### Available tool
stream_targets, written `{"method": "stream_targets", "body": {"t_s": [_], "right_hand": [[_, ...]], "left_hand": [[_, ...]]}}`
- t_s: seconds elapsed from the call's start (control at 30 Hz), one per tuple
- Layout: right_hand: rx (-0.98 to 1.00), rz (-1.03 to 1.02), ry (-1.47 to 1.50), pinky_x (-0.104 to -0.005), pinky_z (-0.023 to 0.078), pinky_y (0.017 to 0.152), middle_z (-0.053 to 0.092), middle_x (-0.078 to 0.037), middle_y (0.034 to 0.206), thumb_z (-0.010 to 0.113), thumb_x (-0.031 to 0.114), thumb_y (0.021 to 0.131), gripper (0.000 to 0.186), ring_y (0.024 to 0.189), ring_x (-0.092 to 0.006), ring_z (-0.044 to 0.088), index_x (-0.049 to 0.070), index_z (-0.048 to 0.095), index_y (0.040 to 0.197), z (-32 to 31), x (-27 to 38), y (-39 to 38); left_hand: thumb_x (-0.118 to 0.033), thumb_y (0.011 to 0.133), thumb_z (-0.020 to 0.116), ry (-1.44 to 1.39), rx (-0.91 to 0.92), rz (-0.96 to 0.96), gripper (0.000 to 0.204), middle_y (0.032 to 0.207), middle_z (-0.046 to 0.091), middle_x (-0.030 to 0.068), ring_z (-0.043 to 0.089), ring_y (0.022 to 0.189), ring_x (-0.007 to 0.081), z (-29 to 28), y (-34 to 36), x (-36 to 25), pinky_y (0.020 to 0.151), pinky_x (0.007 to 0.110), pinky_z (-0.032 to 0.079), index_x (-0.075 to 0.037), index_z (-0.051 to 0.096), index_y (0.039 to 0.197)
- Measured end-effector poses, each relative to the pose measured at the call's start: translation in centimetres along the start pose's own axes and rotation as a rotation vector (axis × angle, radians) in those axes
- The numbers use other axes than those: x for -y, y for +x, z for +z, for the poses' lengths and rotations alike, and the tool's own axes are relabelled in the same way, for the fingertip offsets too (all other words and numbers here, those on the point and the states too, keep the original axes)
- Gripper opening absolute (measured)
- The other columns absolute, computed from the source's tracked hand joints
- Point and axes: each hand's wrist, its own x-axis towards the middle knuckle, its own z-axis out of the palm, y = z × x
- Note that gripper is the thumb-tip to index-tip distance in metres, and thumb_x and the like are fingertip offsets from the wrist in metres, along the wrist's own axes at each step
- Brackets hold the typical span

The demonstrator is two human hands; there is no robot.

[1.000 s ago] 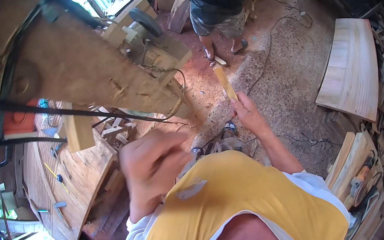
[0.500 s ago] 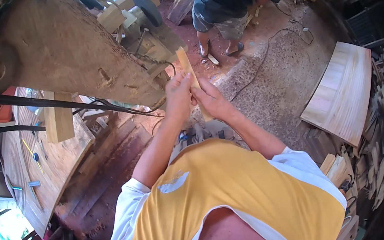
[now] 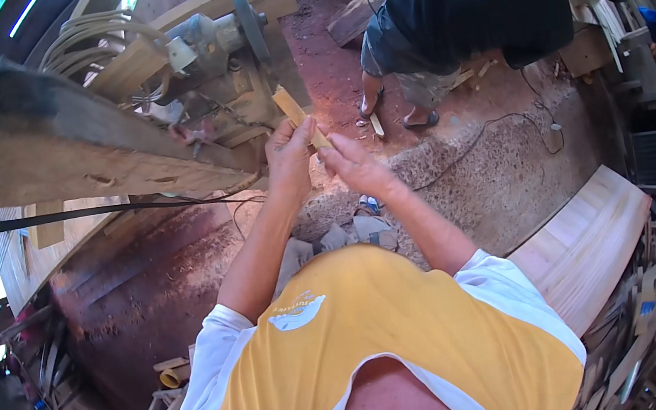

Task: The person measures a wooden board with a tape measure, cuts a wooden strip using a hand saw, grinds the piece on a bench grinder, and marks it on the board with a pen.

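Note:
My left hand (image 3: 289, 151) and my right hand (image 3: 352, 163) grip a short, flat, yellowish wooden strip (image 3: 289, 103), left above right, with its bare upper end tilted toward the upper left. That end lies just below a machine (image 3: 204, 48) with a motor and a grey wheel (image 3: 252, 35), as seen from above; whether they touch is not shown. A dusty wooden beam (image 3: 59, 142) with a black cable (image 3: 53, 218) along it runs in from the left, near my left hand.
A co-worker in a dark top (image 3: 467, 1) bends over at upper right, standing on the dusty floor (image 3: 325, 63) with loose cords (image 3: 501, 120). A slatted wooden panel (image 3: 582, 249) leans at right beside stacked offcuts (image 3: 645, 311). A plywood board (image 3: 26, 264) is at far left.
My left hand has come onto the strip beside my right hand, and both have moved it up and to the left. The view has shifted, showing more of the machine.

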Motion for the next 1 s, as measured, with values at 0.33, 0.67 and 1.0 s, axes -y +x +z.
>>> {"method": "stream_targets", "body": {"t_s": [0.33,0.67,1.0], "right_hand": [[0.158,0.017,-0.287,-0.0338,0.047,0.065,0.056,-0.004,0.07,0.06,0.036,0.109,0.04,0.068,-0.0132,0.051,0.002,0.063,0.089,-15.2,0.3,8.3],[0.4,0.013,-0.524,-0.0287,0.053,0.058,0.057,0.001,0.076,0.06,0.045,0.108,0.045,0.063,-0.0108,0.064,0.003,0.063,0.091,-19.5,3.1,18.9],[0.581,-0.156,-0.717,-0.0347,0.043,0.065,0.054,-0.001,0.073,0.059,0.047,0.108,0.047,0.072,-0.0128,0.05,0.002,0.07,0.098,-20.1,4.7,23.6]], "left_hand": [[-0.011,0.107,0.06,-0.22,-0.093,0.049,0.033,0.118,0.072,0.0156,0.071,0.095,0.0197,9.9,7.1,1.7,0.082,0.035,0.061,-0.004,0.052,0.138],[-0.017,0.107,0.065,-0.453,-0.167,0.143,0.018,0.106,0.073,0.012,0.071,0.084,0.0166,11.5,13.8,0.7,0.069,0.029,0.064,-0.009,0.059,0.122],[-0.02,0.106,0.066,-0.467,-0.314,0.29,0.02,0.111,0.073,0.0136,0.072,0.092,0.0189,11.9,15.4,1.5,0.078,0.033,0.064,-0.008,0.059,0.12]]}}
